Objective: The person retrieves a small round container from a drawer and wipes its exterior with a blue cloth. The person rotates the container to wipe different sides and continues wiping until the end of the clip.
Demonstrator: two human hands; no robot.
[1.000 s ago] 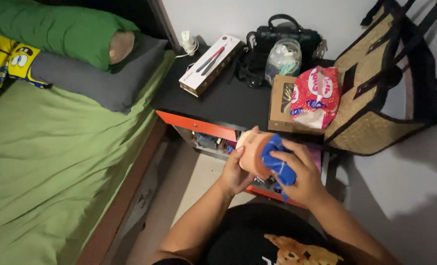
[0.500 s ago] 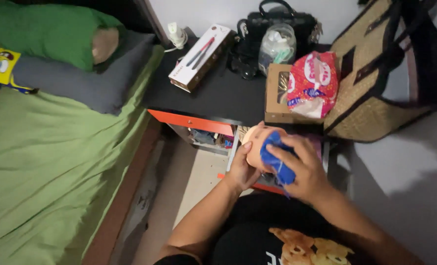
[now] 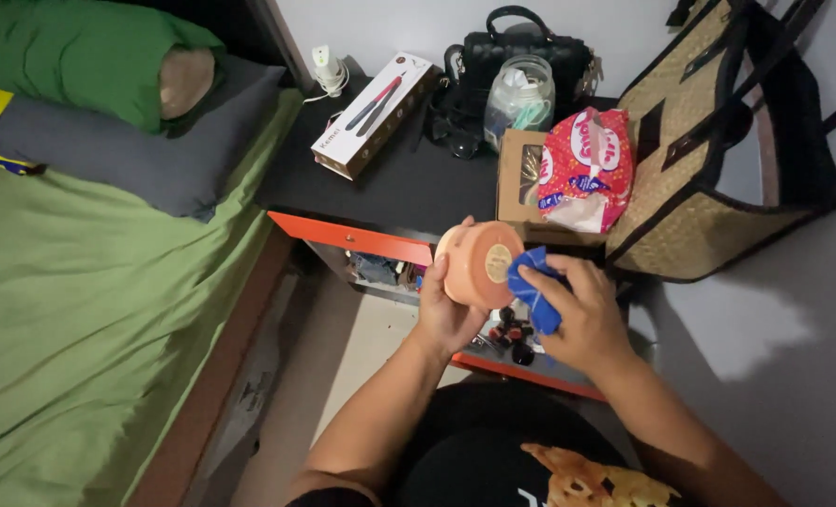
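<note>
Gripping a round peach container (image 3: 479, 264) (lid on), left hand (image 3: 444, 314).

Peach-orange round container (image 3: 479, 265) with a pale label and blue cloth (image 3: 535, 289) at centre, black table (image 3: 409, 178) edged orange-red, red-and-white patterned packet (image 3: 585, 167) upper right, tan woven bag (image 3: 709, 160) with black trim, green bedsheet (image 3: 89, 329) left, grey pillow (image 3: 136, 160).

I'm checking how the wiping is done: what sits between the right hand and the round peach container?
In the head view, a blue cloth lies between the right hand and the round peach container, which the left hand holds.
</note>
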